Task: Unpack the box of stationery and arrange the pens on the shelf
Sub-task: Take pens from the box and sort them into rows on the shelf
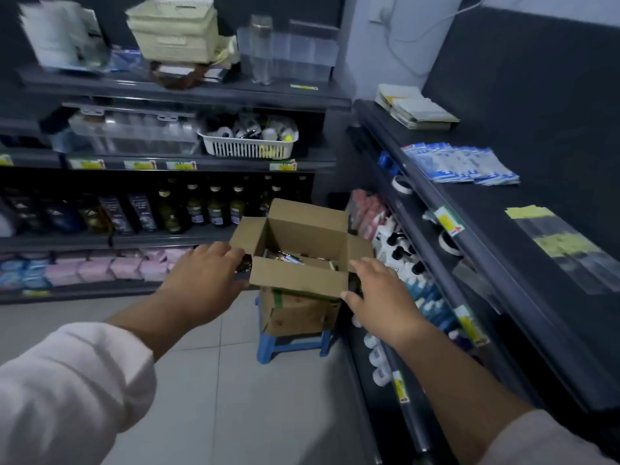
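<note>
An open cardboard box (298,280) with its four flaps spread sits on a second, worn carton (295,313), which rests on a blue plastic stool (292,344). Inside the open box lie pens and small stationery packs (288,258), partly hidden by the front flap. My left hand (204,273) grips the box's left side, fingers curled round the edge. My right hand (379,290) holds the right front corner, thumb on the front flap and fingers round the side.
Dark shelving (201,162) on the left carries bottles, a white basket (248,146) and clear containers. A second dark shelf unit (503,213) runs along the right with blue packets (463,162), paper pads, tape rolls and pump bottles. White tiled floor (235,397) lies in front.
</note>
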Demonstrator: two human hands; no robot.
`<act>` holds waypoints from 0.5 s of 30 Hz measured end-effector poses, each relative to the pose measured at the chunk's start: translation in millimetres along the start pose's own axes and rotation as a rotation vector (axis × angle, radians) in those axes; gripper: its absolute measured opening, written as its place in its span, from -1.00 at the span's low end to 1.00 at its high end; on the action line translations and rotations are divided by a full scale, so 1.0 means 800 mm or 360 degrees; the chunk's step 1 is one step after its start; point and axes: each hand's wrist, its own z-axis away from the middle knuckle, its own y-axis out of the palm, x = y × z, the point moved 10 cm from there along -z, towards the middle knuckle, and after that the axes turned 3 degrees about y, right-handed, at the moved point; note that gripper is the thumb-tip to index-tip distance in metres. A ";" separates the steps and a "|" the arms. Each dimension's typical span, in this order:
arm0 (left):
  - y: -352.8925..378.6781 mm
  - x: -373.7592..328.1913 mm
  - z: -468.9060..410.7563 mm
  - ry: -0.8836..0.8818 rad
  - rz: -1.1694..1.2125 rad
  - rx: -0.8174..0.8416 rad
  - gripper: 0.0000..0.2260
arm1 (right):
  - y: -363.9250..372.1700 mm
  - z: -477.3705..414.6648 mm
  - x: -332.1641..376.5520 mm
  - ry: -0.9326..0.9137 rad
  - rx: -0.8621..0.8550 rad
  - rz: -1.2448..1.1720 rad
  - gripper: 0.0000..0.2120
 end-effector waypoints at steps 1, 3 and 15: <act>0.002 0.007 -0.009 0.0000 0.0010 0.0010 -0.53 | 0.002 -0.014 0.007 -0.0006 0.0009 -0.0002 -0.43; 0.009 0.017 -0.029 -0.0005 0.0048 0.0025 -0.53 | 0.006 -0.042 0.013 -0.0007 0.0027 0.0002 -0.43; 0.099 0.043 -0.242 -0.0078 0.0068 0.0267 -0.54 | 0.067 -0.288 -0.041 -0.0009 0.0268 -0.0029 -0.44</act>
